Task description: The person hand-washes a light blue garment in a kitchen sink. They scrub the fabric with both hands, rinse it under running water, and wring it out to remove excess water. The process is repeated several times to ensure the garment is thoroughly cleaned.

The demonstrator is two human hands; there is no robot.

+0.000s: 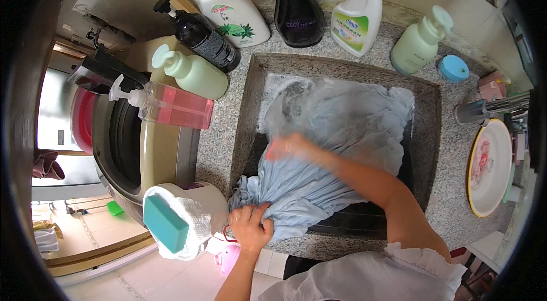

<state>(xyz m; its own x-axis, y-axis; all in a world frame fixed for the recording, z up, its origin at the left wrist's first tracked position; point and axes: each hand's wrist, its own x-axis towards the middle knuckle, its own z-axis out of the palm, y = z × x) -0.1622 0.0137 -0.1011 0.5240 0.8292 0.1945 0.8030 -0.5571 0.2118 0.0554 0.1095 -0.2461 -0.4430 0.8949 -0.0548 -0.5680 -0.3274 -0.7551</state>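
Observation:
A wet light-blue cloth garment (324,181) lies bunched in the granite sink (431,130), with soapy water around its far part. At the sink's near left corner, my left hand (251,226) grips a gathered end of the fabric. My right hand (290,147) is blurred and stretches across the sink above the garment's middle. Something reddish shows at its fingertips, and whether this is an object the hand holds is unclear.
Several pump bottles, among them a pink one (183,104), and a white spray bottle (359,15) stand around the sink. A teal sponge (166,222) rests on a white bucket (209,202) at left. An enamel basin (491,168) and a metal faucet (474,112) are at right.

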